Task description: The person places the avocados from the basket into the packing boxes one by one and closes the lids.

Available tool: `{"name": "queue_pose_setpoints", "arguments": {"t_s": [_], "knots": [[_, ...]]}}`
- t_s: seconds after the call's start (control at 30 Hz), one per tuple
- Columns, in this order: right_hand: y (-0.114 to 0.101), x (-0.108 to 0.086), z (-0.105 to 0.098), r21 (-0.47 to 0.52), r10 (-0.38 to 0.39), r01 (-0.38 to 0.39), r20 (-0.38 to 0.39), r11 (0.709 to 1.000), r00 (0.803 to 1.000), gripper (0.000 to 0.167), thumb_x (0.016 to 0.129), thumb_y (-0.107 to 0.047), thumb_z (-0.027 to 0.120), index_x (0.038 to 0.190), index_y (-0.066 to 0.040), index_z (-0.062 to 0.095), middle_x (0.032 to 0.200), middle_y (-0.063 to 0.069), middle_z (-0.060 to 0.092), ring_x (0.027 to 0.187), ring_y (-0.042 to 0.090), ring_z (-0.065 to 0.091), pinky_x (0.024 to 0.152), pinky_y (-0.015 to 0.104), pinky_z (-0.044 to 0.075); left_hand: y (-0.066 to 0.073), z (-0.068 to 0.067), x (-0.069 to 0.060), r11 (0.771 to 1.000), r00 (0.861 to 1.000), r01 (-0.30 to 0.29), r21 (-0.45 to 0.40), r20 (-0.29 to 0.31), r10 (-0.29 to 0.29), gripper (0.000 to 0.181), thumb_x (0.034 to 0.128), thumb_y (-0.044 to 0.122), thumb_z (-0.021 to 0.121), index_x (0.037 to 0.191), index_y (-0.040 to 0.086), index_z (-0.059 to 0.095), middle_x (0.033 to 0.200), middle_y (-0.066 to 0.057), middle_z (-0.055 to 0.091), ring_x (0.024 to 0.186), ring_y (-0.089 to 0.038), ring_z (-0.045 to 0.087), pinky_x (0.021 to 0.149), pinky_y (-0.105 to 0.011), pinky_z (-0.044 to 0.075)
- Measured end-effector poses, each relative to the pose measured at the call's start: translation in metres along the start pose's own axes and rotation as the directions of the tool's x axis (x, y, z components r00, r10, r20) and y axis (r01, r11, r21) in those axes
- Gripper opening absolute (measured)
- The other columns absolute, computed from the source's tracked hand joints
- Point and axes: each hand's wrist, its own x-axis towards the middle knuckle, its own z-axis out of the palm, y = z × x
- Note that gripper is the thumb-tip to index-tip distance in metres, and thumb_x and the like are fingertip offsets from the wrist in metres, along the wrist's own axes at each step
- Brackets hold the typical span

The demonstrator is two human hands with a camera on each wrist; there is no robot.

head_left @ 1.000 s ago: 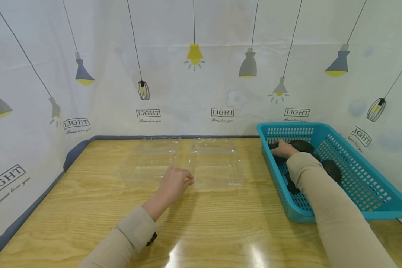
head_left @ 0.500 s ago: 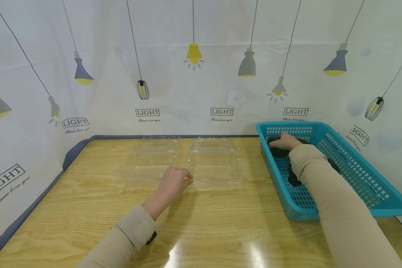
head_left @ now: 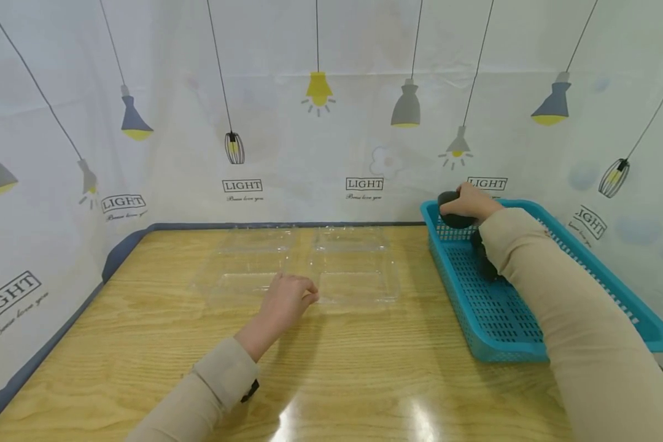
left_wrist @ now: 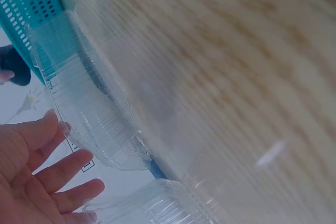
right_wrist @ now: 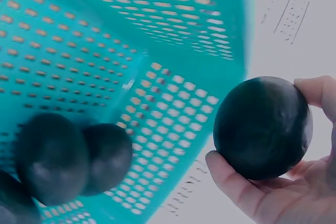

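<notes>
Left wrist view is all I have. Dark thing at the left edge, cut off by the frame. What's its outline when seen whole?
Observer: Right wrist view has the dark object whole in the right hand: its outline is nearly round.
Operator: Any more like it?
Observer: Yes. Right wrist view shows three other dark objects in the teal basket, one of them cut off at the corner of the frame.
Operator: And the clear plastic, how is it laid out overall?
Observer: Head view shows two containers side by side on the table, a narrow gap between them.
</notes>
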Motion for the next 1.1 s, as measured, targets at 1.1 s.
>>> {"name": "queue_pose_setpoints", "arguments": {"t_s": [1.1], "knots": [[-0.11,-0.002,0.084,-0.086,-0.501,0.508,0.088,0.857,0.861,0.067,0.079,-0.015,0.064,0.135,0.003,0.031,0.126,0.022,0.045,0.104,0.031,0.049,0.086,0.043,0.043,0.003,-0.003,0.0,1.0,1.0,0.015,-0.015,0.025,-0.014,0.014,0.0846,0.018,0.066,0.092,0.007,0.07,0.096,-0.007,0.069,0.098,-0.032,0.06,0.103,-0.057,0.026]]}}
